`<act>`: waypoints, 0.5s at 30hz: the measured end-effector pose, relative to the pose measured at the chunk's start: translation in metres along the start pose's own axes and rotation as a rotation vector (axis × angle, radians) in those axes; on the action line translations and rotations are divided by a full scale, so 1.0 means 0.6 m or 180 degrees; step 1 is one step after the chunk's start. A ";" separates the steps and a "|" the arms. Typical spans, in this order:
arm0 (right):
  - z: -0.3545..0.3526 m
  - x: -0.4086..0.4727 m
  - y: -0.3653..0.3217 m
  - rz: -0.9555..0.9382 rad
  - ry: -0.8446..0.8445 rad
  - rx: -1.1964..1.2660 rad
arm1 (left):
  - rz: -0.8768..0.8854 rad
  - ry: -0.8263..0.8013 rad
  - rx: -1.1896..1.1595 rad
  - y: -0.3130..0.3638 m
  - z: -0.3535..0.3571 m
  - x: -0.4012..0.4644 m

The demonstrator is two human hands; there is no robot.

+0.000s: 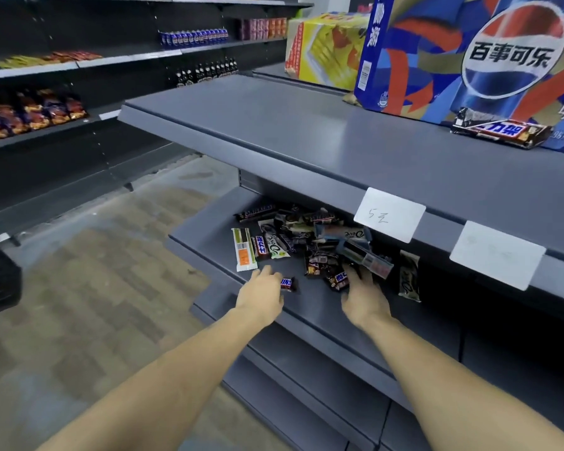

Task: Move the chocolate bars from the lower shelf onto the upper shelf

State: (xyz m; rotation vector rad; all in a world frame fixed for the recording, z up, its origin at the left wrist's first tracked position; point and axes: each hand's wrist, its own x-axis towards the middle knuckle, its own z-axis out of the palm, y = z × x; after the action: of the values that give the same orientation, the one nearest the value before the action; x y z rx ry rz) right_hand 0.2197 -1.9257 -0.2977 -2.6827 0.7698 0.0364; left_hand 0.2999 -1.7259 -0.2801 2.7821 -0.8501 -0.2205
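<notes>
even bright light, bowed wide-angle edges

Both arms reach onto the lower shelf (209, 242), where a loose pile of chocolate bars (310, 242) lies; the left hand (261, 296) pinches a small Snickers bar (288, 283) at the pile's near left edge, and the right hand (365, 299) rests its fingers on bars at the near right. On the upper shelf (306, 138), far right, one Snickers bar (498, 133) lies against a Pepsi carton (469, 56). Two white price tags (389, 214) hang on that shelf's front edge.
</notes>
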 end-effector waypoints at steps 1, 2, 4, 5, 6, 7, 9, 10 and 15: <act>0.003 0.009 0.000 -0.0056 0.0032 -0.0047 | -0.0008 0.0024 -0.0004 0.000 0.006 0.009; 0.007 0.017 0.000 -0.0082 0.0056 -0.0101 | -0.0017 0.0057 -0.0026 -0.001 0.011 0.017; 0.013 0.029 0.000 -0.0080 0.0086 -0.0231 | -0.0027 0.0098 -0.0094 -0.005 0.019 0.032; 0.016 0.033 0.000 -0.0075 0.0103 -0.0288 | -0.0005 0.0112 -0.0112 -0.007 0.023 0.039; 0.018 0.036 0.001 -0.0072 0.0126 -0.0321 | 0.0035 0.0130 -0.0116 -0.009 0.025 0.046; 0.020 0.040 0.001 -0.0069 0.0144 -0.0318 | 0.0083 0.0135 -0.0126 -0.011 0.026 0.055; 0.019 0.043 -0.002 -0.0002 0.0158 -0.0164 | 0.0192 0.0092 -0.0213 -0.013 0.023 0.072; 0.018 0.042 -0.004 0.0063 0.0160 -0.0031 | 0.0246 0.0066 -0.0239 -0.013 0.021 0.080; 0.021 0.019 -0.009 0.0474 0.0327 0.0358 | 0.0467 -0.0022 -0.0323 -0.021 0.015 0.093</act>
State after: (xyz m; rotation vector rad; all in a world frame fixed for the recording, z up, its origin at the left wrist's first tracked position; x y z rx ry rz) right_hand 0.2330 -1.9232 -0.3089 -2.5330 0.9723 -0.1058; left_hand 0.3508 -1.7488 -0.2965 2.6135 -1.0103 -0.2412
